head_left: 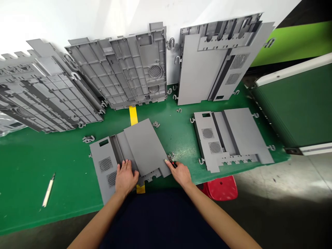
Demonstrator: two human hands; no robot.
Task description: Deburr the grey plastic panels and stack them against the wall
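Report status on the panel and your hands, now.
Left hand flat on grey vented panel. Right hand at edge of loose grey plate. Small grey hook just beyond right hand.

Passage over green mat left of grey panel; craft knife lies in path.

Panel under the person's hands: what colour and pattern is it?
The panel is grey, with dark perforated grilles; head view shows it best.
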